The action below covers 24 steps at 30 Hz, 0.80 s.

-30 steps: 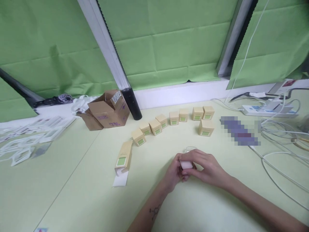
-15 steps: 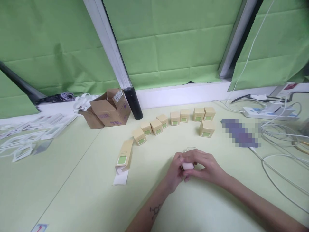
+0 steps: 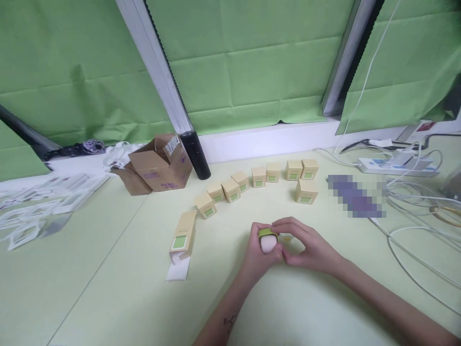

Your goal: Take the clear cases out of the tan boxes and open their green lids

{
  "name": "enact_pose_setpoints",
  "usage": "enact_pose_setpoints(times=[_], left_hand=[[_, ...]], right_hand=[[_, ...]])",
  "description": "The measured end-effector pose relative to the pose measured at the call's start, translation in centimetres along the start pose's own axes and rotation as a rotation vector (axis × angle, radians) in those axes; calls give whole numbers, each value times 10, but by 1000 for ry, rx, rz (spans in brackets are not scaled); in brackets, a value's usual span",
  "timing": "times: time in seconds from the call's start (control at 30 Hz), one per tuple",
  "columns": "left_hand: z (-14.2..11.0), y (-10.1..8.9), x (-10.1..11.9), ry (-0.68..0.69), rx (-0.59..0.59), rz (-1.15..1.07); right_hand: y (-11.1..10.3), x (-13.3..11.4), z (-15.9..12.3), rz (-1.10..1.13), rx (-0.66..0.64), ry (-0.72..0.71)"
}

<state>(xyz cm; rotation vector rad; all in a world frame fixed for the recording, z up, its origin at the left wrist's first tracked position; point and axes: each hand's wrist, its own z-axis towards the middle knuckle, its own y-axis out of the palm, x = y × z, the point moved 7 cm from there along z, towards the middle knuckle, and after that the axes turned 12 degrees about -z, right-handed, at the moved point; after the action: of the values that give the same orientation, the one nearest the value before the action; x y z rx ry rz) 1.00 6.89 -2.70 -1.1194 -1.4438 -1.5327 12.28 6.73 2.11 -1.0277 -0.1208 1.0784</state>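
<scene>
My left hand (image 3: 257,250) is wrapped round a small white rounded object with a green band (image 3: 268,243), held above the table. My right hand (image 3: 306,242) curves in from the right, its fingertips at the green band and its thumb close to my left thumb. In the gap of my right hand shows a small clear piece with a yellowish spot (image 3: 287,239); whether the hand touches it I cannot tell. To the left lies a long tan carton (image 3: 184,233) with a green label, its near end open and a white flap sticking out.
Several small tan boxes (image 3: 230,190) stand in a curved row behind my hands. A brown cardboard box (image 3: 162,168) and a black cylinder (image 3: 196,156) are at the back. White frames (image 3: 54,202) lie left; a power strip (image 3: 396,166), cables (image 3: 414,230) and a blurred-out object (image 3: 355,197) are right.
The white object has turned in my hands and moved slightly left, so its green band now shows. My right hand's fingers have opened a little wider. The view has shifted slightly.
</scene>
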Motion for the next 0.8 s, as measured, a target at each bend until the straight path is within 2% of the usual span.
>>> enact_pose_setpoints(times=[0.13, 0.23, 0.4, 0.47, 0.57, 0.63, 0.8], left_hand=[[-3, 2, -4, -31, -31, 19], [-4, 4, -3, 3, -51, 12], [-4, 6, -3, 18, -70, -2], [-3, 5, -2, 5, -71, -24], [-1, 0, 2, 3, -28, -81], [0, -3, 4, 12, 8, -109], [-2, -3, -5, -39, 18, -118]], right_hand=[[-3, -5, -5, -127, 118, -72], [-3, -10, -9, -209, 199, -113], [-6, -11, -12, -260, 274, -145], [-8, -9, -8, -198, 213, -134], [-4, -3, -1, -28, -5, -66], [-1, 0, 2, 46, -102, -20], [4, 2, 2, 50, -101, 12]])
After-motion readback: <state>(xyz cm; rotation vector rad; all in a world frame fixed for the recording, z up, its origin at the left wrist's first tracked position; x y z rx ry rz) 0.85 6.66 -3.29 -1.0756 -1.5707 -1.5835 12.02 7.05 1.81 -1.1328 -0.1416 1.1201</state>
